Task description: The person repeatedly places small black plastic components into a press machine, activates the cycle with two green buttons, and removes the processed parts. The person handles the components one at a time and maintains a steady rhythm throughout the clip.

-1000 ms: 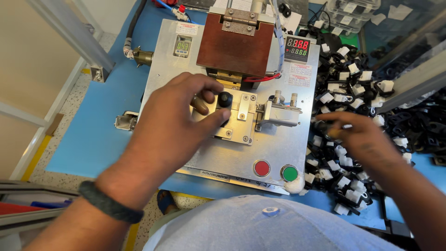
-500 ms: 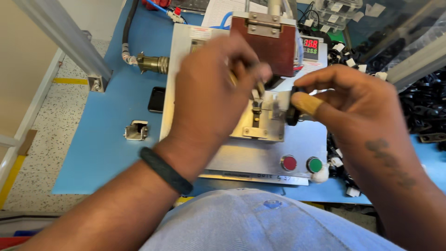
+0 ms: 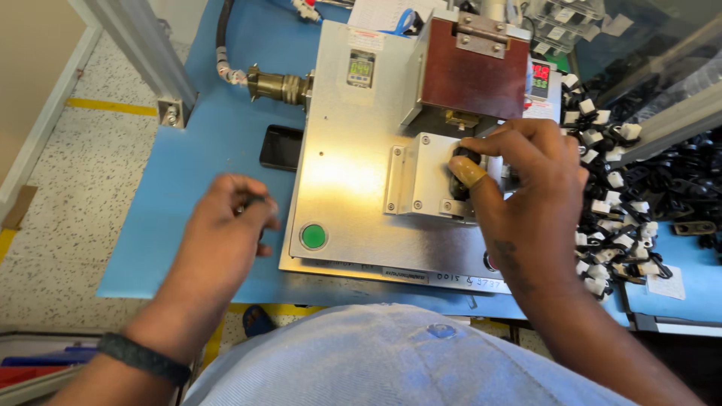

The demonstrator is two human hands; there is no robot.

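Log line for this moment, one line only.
left hand: closed on small dark part, over blue mat | right hand: fingertips on black part at metal fixture

Green round button point(image 3: 313, 236) near plate's front-left corner. Black phone point(image 3: 281, 147) flat on blue table point(image 3: 188, 203), just left of plate. Brass cable connector point(image 3: 280, 85) at plate's rear-left edge. Speckled floor point(image 3: 68, 188) beyond table's left edge.
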